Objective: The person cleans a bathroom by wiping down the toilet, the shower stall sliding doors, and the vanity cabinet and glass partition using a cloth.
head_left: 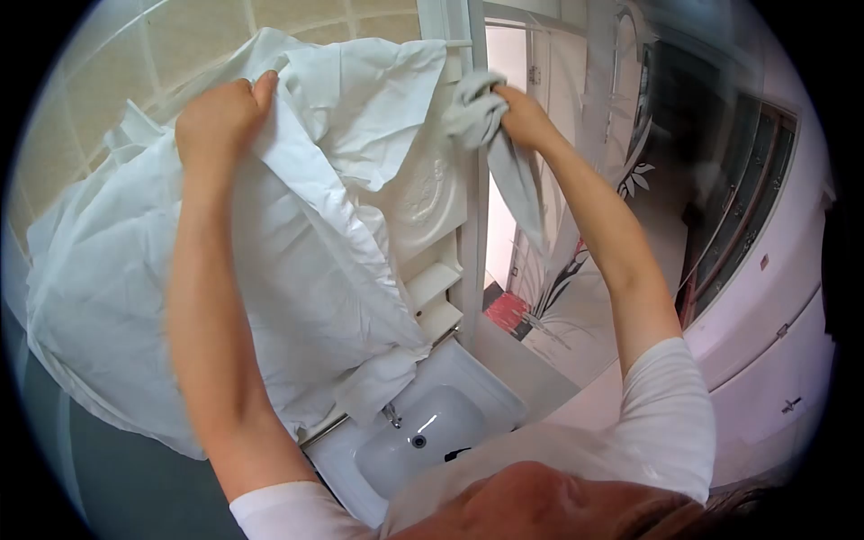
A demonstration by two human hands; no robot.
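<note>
A large, wrinkled white sheet [117, 270] hangs in front of the tiled wall, its lower edge reaching down to the sink. My left hand [220, 121] is closed on the upper part of this sheet, thumb pointing up. Out to the right, my right hand [522, 117] grips a grey cloth [477, 112], bunched at the top with a tail dangling below. The grey cloth is slightly blurred and is apart from the sheet.
Below the sheet is a white sink [468, 414] with a metal faucet [392, 415]. Small white shelves [436, 292] stand beside the sheet's edge. A doorway with a patterned glass panel [585, 297] is at right, near a pinkish cabinet door [765, 396]. Beige tiles [189, 40] cover the wall.
</note>
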